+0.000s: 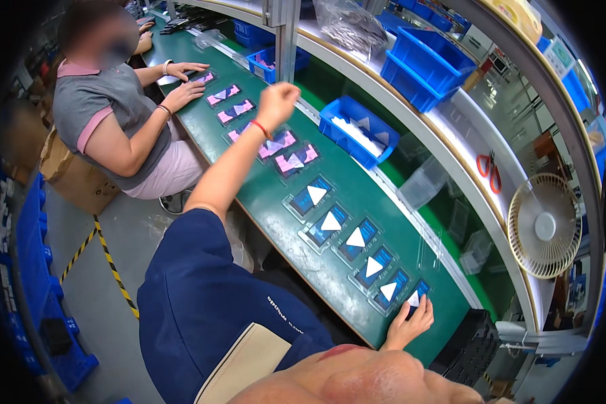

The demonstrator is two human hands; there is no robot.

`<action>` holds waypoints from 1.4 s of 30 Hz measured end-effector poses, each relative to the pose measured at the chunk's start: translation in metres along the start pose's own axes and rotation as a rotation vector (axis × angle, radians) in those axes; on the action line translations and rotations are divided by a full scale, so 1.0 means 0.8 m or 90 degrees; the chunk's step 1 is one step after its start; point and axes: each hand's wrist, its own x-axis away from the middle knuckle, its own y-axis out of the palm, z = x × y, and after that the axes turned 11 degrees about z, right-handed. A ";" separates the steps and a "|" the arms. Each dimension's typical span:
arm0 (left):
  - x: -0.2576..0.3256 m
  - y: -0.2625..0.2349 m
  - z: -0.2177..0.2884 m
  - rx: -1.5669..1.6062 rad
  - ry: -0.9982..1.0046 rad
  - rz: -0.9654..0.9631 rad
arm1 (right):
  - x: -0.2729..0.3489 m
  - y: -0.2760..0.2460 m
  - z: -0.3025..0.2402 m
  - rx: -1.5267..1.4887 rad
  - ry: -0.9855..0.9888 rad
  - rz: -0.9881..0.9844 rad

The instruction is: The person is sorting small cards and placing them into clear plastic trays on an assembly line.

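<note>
My left hand [278,106], with a red band at the wrist, is raised over the bench with its fingers curled. Whether anything is in them is hidden. Flat packets with pink patterns [296,159] lie below it. My right hand [411,326] rests at the near end of the row, its fingers apart and touching the last dark blue packet [420,289]. Several similar dark blue packets [372,267] in clear trays run diagonally along the bench, each with a white triangle [355,238] on top.
A co-worker [124,128] sits at the far left, hands on a pink packet. Beyond the green bench [262,209] stands a blue bin [360,131] with white pieces. The shelf above carries stacked blue bins [424,67], red-handled scissors [489,172] and a fan [545,225]. A black crate [466,347] stands near right.
</note>
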 end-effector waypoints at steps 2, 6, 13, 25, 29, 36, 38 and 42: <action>-0.068 -0.009 -0.056 -0.122 -0.028 0.083 | -0.003 0.000 0.001 -0.002 0.012 0.000; -0.165 -0.010 -0.148 -0.334 -0.044 0.104 | -0.002 0.010 0.006 -0.017 0.050 0.008; -0.245 0.047 -0.179 -0.536 -0.097 -0.200 | -0.005 0.014 0.000 0.027 0.061 0.010; -0.260 0.080 -0.214 -0.524 -0.142 -0.229 | -0.003 0.018 0.000 0.079 0.058 -0.007; -0.253 0.078 -0.197 -0.470 -0.076 -0.241 | -0.004 0.019 0.000 0.068 0.056 -0.005; -0.261 0.099 -0.223 -0.430 -0.039 -0.158 | 0.001 0.014 0.002 0.074 0.072 0.012; -0.272 0.112 -0.279 -0.429 -0.014 -0.169 | -0.002 0.016 -0.001 0.075 0.072 0.010; -0.290 0.137 -0.376 -0.310 -0.036 -0.208 | -0.007 0.019 -0.006 0.075 0.075 0.000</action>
